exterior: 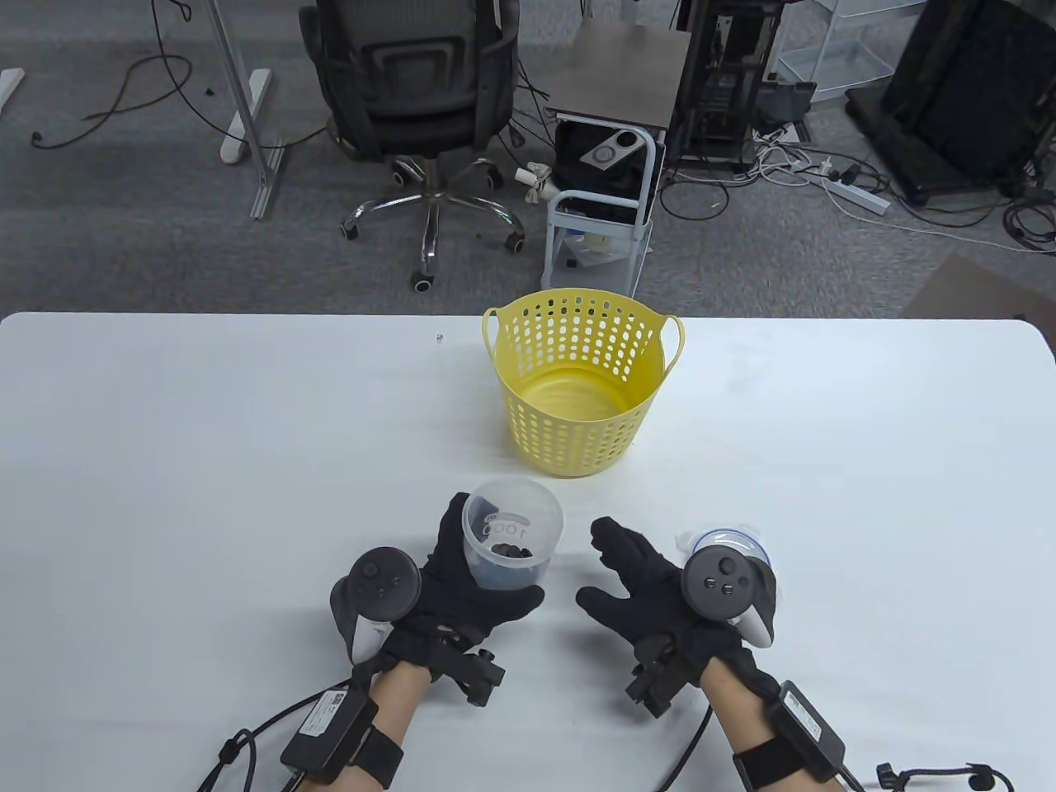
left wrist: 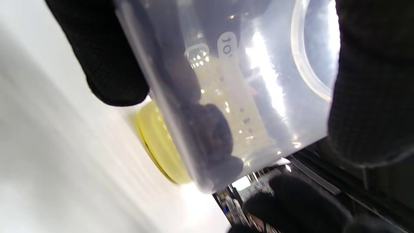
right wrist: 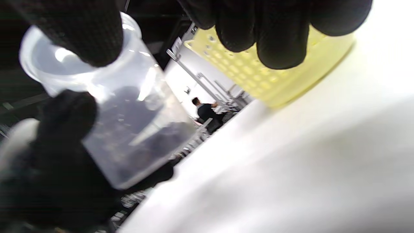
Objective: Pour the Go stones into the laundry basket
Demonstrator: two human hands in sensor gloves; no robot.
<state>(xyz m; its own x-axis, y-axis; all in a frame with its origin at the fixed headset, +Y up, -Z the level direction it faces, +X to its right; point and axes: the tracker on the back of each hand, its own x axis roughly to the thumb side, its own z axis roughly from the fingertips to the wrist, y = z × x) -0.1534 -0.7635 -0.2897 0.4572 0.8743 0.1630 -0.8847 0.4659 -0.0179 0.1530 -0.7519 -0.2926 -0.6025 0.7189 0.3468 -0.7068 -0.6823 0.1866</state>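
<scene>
My left hand (exterior: 462,590) grips the clear cup (exterior: 511,532) of black Go stones (exterior: 511,550), held short of the yellow laundry basket (exterior: 584,381). My right hand (exterior: 652,590) is spread, holding nothing, beside it. White table (exterior: 206,462); office chair (exterior: 421,107) behind. Stone count unclear through the plastic.

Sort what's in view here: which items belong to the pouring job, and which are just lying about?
Part of the job:
- clear plastic cup, gripped by the left hand
- black Go stones inside the cup
- yellow laundry basket, nothing visible inside
- right hand, open beside the cup

Lying about:
- small clear speck on the white table
- office chair, floor beyond
- white cart, floor beyond
</scene>
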